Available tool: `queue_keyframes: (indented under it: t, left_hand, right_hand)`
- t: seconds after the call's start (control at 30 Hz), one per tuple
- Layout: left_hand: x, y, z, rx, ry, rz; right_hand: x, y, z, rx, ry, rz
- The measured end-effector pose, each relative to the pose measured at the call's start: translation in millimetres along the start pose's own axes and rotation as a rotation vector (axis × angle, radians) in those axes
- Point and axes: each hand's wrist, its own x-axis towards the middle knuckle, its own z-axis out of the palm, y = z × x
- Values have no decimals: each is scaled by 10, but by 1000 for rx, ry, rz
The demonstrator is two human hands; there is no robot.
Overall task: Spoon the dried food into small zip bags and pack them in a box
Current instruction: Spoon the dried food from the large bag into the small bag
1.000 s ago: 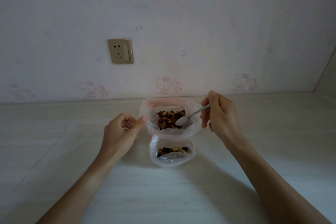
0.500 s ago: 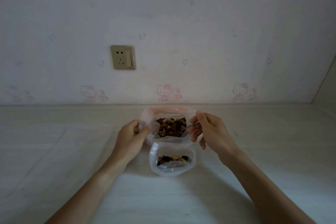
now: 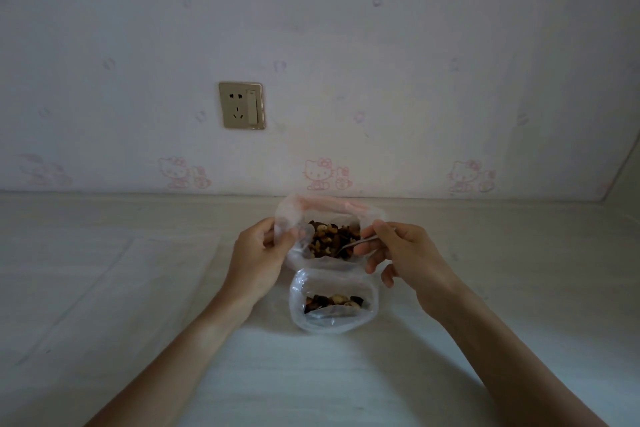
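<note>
Pale wood-grain tabletop (image 3: 104, 305) runs to a wall with faint pink cartoon-cat wallpaper prints (image 3: 327, 174) and a beige socket plate (image 3: 241, 105); no writing is readable. My left hand (image 3: 258, 253) pinches the big clear bag's (image 3: 294, 215) left rim. My right hand (image 3: 408, 253) grips a metal spoon (image 3: 353, 244) dipped into its dried food (image 3: 330, 239). Just nearer sits a small zip bag (image 3: 334, 298), partly filled.

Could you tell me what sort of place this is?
Probably a home room, perhaps a child's: pale wallpaper with pink cartoon cats, a brass-coloured wall socket, and a pale wood-grain tabletop.
</note>
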Motion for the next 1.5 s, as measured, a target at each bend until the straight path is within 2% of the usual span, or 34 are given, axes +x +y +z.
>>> queue_keyframes:
  t: [0.33,0.5,0.7,0.8,1.03,1.2,1.4,1.5]
  left_hand:
    - [5,76,-6,1,2,30]
    - [34,111,-72,55,14,9]
    - [27,192,-250,406,14,-96]
    - [-63,263,-302,526,-82,-117]
    - [-426,373,-314,526,-318,-78]
    - [-499,308,-179,422,-255,-45]
    - [-492,298,-155,260,-263,-129]
    - [-478,268,-173,276,-228,-163]
  right_hand:
    - [17,-2,-44,150,26,74]
    - [48,-18,-103,215,79,33]
    - [28,-124,-166,283,135,-38]
    - [13,-154,-178,291,144,-45]
    - [-33,-186,-139,237,94,-122]
    - [-117,-232,-87,140,-16,-170]
    - [-229,-274,-5,-16,-144,-468]
    - [-242,-266,4,-76,-149,-525]
